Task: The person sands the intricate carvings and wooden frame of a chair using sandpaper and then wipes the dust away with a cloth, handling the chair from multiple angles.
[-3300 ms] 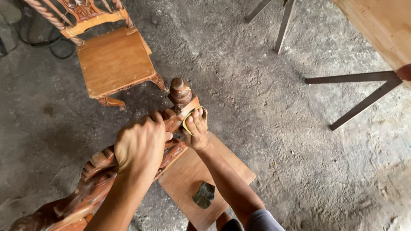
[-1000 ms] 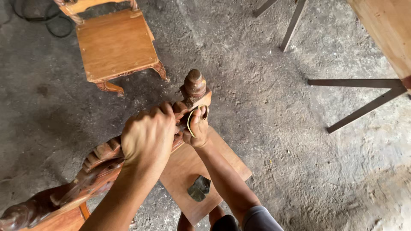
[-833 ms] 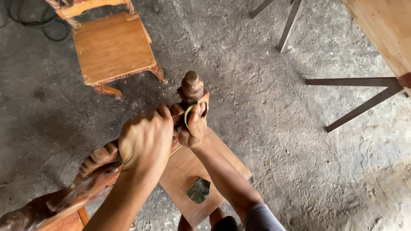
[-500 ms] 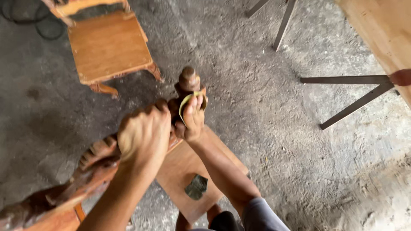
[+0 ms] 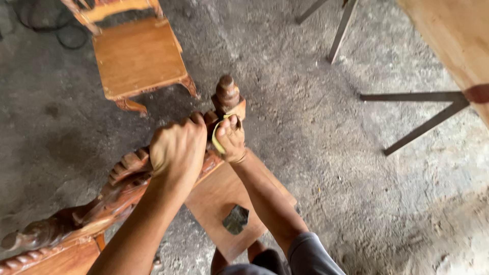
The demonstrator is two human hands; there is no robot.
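A carved dark-wood chair back (image 5: 122,188) lies tilted in front of me, its turned finial (image 5: 227,94) pointing away. My left hand (image 5: 177,150) grips the carved top rail just below the finial. My right hand (image 5: 231,137) presses a folded yellowish piece of sandpaper (image 5: 218,137) against the post beside the finial. Both hands almost touch each other on the wood.
A flat wooden board with a hole (image 5: 232,203) lies under my right forearm. A second wooden chair (image 5: 137,56) stands on the concrete floor beyond. Metal table legs (image 5: 423,109) and a pale wooden tabletop (image 5: 453,40) are at the right. A black cable (image 5: 41,25) lies at top left.
My right hand with the sandpaper has shifted slightly back and forth along the post near the finial. My left hand keeps its grip; the view has wobbled a little.
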